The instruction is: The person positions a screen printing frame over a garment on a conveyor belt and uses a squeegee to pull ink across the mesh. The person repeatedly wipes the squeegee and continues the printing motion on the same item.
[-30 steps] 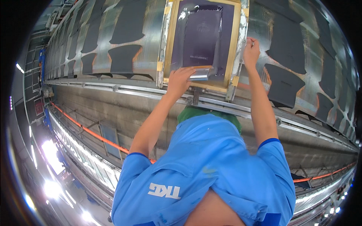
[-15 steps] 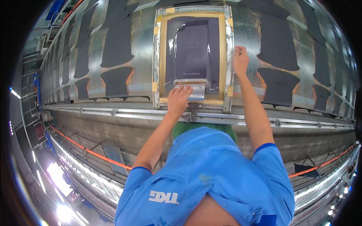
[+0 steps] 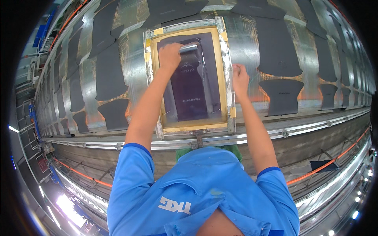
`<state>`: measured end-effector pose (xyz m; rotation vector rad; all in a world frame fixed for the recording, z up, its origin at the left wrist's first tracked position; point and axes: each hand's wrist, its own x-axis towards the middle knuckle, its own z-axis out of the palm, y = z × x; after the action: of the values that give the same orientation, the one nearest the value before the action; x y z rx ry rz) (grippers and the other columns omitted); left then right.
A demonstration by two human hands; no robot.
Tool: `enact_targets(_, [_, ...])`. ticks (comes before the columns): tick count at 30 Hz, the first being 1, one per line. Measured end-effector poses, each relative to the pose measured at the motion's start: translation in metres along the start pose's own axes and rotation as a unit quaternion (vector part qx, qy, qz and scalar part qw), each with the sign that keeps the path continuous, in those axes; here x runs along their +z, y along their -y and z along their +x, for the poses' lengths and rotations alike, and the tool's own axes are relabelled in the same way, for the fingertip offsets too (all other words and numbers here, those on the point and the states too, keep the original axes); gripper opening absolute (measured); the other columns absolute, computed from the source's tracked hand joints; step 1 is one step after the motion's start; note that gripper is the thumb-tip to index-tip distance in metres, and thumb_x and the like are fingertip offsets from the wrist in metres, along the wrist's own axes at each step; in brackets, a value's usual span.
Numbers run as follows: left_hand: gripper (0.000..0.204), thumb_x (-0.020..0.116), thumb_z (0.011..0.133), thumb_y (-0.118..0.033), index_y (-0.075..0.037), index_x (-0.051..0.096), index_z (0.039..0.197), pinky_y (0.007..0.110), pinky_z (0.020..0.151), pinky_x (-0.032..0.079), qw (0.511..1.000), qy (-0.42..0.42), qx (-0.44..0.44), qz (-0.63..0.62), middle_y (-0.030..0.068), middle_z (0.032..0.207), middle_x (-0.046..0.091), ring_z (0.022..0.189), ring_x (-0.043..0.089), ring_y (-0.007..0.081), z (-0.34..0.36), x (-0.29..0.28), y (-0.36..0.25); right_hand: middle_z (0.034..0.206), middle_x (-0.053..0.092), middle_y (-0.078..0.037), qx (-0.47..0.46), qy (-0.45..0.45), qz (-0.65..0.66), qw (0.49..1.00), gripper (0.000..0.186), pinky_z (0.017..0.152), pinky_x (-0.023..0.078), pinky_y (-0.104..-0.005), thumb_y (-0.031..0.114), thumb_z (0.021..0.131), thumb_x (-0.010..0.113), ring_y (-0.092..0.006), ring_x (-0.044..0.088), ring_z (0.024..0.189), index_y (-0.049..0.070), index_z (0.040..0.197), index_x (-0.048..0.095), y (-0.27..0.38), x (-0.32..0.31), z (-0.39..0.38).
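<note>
A screen-printing frame (image 3: 179,129) with taped, pale edges lies in front of me over the long table. Its mesh (image 3: 215,70) is dark purple, with wet, glossy ink around the printed area. My left hand (image 3: 170,57) grips a metal squeegee (image 3: 189,48) near the far end of the mesh; part of the squeegee is hidden under the fingers. At the frame's right side, my right hand (image 3: 240,80) has its fingers curled closed against the outer edge.
Dark cut fabric panels (image 3: 280,96) lie in rows on the shiny table (image 3: 246,51), on both sides of the frame. A metal rail (image 3: 267,135) runs along the table's near edge, right before my body. An orange bar (image 3: 84,174) passes behind me.
My left hand and the squeegee have moved from the near end of the mesh to its far end. In view, the frame sits lower and slightly tilted. My right hand stays at its right edge.
</note>
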<state>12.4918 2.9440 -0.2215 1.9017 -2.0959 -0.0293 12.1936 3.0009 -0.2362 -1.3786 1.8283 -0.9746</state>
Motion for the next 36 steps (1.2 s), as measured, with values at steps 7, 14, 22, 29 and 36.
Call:
enact_targets(7, [0.033,0.062,0.074,0.004,-0.015,0.069,0.099,0.039,0.082,0.042,0.999,-0.018,0.015,-0.042,-0.0017,0.103,0.071,0.101,0.064,0.0188,-0.133,-0.017,-0.056,0.077,0.067,-0.018,-0.053,-0.025,0.001,0.998,0.026,0.070,0.048,-0.0443,0.028,0.100,0.055,-0.0339,0.065,0.073,0.006,0.107,0.066,-0.017,0.009,0.007])
enact_targets(14, [0.030,0.063,0.076,0.001,-0.016,0.068,0.100,0.038,0.081,0.041,0.998,-0.033,-0.001,-0.053,-0.0025,0.106,0.070,0.101,0.063,0.0168,-0.268,-0.036,-0.113,0.078,0.067,-0.017,-0.008,0.022,0.007,1.000,0.026,0.070,0.047,-0.0407,0.027,0.099,0.058,-0.0304,0.062,0.070,0.004,0.105,0.066,-0.021,0.004,0.012])
enact_targets(22, [0.034,0.060,0.075,0.002,-0.016,0.072,0.101,0.041,0.077,0.050,0.994,-0.078,-0.013,-0.078,0.0036,0.100,0.072,0.093,0.067,0.0264,-0.124,-0.018,-0.039,0.079,0.068,-0.019,-0.032,-0.002,-0.006,0.999,0.023,0.071,0.049,-0.0431,0.026,0.099,0.057,-0.0328,0.066,0.073,0.005,0.104,0.066,-0.017,0.006,0.010])
enact_targets(29, [0.026,0.062,0.080,-0.009,-0.016,0.074,0.102,0.045,0.079,0.054,0.996,0.065,-0.062,0.000,0.0086,0.100,0.073,0.094,0.068,0.0317,0.033,-0.011,0.012,0.079,0.067,-0.017,0.040,0.020,-0.008,0.999,0.027,0.074,0.048,-0.0389,0.028,0.099,0.056,-0.0270,0.063,0.074,0.004,0.109,0.066,0.003,-0.006,0.002])
enact_targets(36, [0.030,0.062,0.079,-0.005,-0.018,0.073,0.103,0.047,0.078,0.047,0.999,0.033,-0.024,0.020,0.0044,0.099,0.072,0.095,0.067,0.0275,-0.019,-0.002,-0.012,0.072,0.063,-0.017,0.015,0.014,-0.015,1.000,0.025,0.067,0.048,-0.0407,0.028,0.100,0.056,-0.0275,0.062,0.065,0.006,0.108,0.065,-0.003,-0.003,0.003])
